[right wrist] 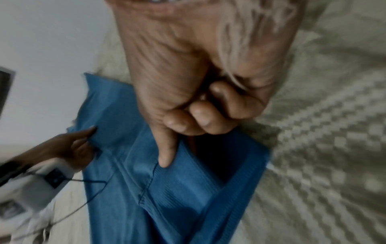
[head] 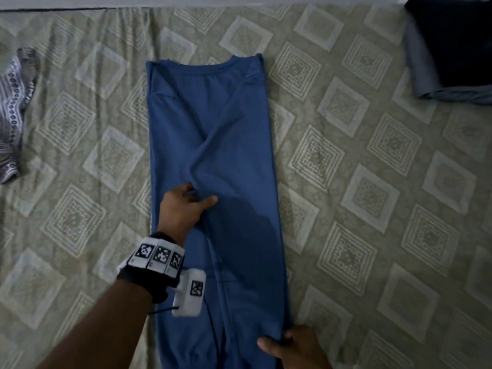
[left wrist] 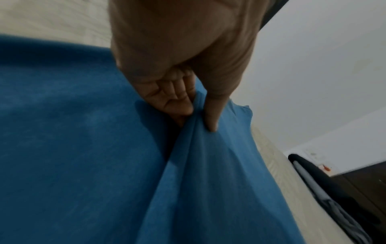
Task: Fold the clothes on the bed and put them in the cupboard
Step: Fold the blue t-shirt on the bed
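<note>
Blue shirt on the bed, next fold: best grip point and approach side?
The blue shirt lies as a long strip with its sides folded in, collar at the far end. Probably grip the near hem corners from the near side: the right hand already pinches the right corner there, while the left hand pinches a ridge mid-strip.

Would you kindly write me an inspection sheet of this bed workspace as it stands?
Surface: bed under a patterned beige cover, lightly creased.
Job's things: blue T-shirt laid lengthwise, sides folded in, collar at the far end.
Clutter: patterned grey garment crumpled at the left edge; dark folded clothes at the far right.
Grippers: left hand pinches a ridge of cloth mid-shirt; right hand grips the near hem.
Cables: thin black cable from the wrist camera lies over the shirt.
Surroundings: pale wall; cupboard: nothing seen.
</note>
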